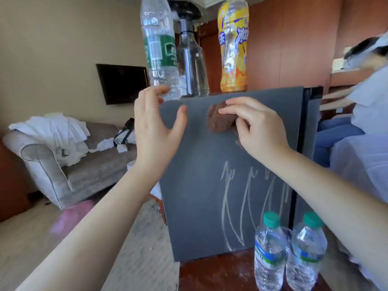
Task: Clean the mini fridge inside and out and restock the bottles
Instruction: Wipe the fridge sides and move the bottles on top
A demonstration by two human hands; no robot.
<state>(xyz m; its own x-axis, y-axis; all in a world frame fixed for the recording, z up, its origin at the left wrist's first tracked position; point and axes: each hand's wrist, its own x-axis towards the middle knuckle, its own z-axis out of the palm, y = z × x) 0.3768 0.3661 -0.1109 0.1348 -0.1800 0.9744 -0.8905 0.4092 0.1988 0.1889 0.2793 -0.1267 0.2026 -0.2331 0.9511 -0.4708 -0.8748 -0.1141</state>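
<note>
Fridge (199,185) 1 | top bottles (159,49) 3 | front bottles (269,255) 2 | right hand (258,127) pinches probable sponge (218,120) | left hand (153,127) spread

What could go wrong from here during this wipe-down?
1. The left hand hovers by the green-label water bottle at the top edge of the mini fridge; a nudge could tip it off.
2. Hard wiping with the brown cloth in the right hand might shake the glass bottle and yellow drink bottle.
3. Reaching the white scribbles below could knock the teal-capped bottles.
</note>
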